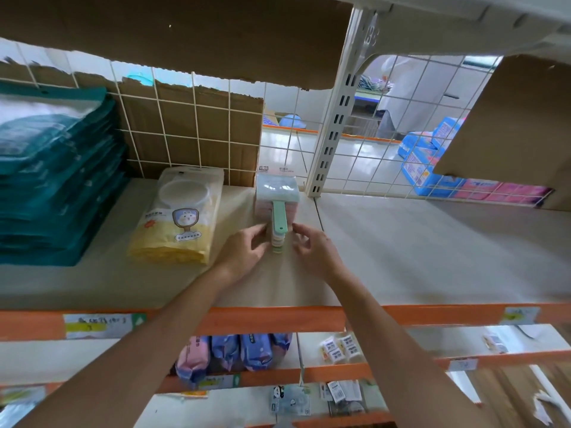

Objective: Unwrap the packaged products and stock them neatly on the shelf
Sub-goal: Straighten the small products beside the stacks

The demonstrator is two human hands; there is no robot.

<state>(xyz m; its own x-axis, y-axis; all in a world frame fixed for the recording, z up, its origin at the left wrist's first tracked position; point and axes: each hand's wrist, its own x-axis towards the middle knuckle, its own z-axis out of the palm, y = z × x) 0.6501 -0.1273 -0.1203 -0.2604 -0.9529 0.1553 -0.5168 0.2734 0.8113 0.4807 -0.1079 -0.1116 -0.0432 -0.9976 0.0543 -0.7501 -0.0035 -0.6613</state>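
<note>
stack of pastel handled paddles (277, 208), mint green on top, flat mid-shelf (417, 248), handles toward 6 o'clock. left hand (245, 250) at 7 o'clock, straight fingertips touching the handles; right hand (313, 247) at 5 o'clock, fingers loosely bent, grip unclear. yellow pouches (179, 217) at 9 o'clock, teal packs (55, 180) beyond.

Bright, even light is spread over the pale shelf (432, 242), with only soft shadows cast. Glare is thrown off the glossy floor (355, 156) beyond. The cardboard (185, 32) overhead is left dim. Lines are bowed at the edges by wide-angle distortion, and the near forearms (123, 350) are softly blurred.
</note>
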